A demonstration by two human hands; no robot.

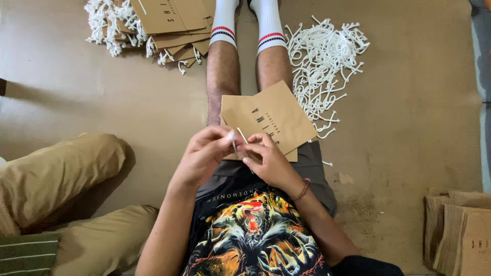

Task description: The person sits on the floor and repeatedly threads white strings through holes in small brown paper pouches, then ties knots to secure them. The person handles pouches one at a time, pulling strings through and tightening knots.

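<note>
White cord (239, 137) is pinched between closed fingertips of left hand (204, 153) and right hand (268, 158) over the brown paper bag (268, 117) on the lap; cord end is best kept tight, fed straight through the bag's hole.

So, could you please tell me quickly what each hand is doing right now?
Left hand: fingers pinched shut on a white cord.
Right hand: closed on the brown paper bag, fingertips at the cord.
</note>
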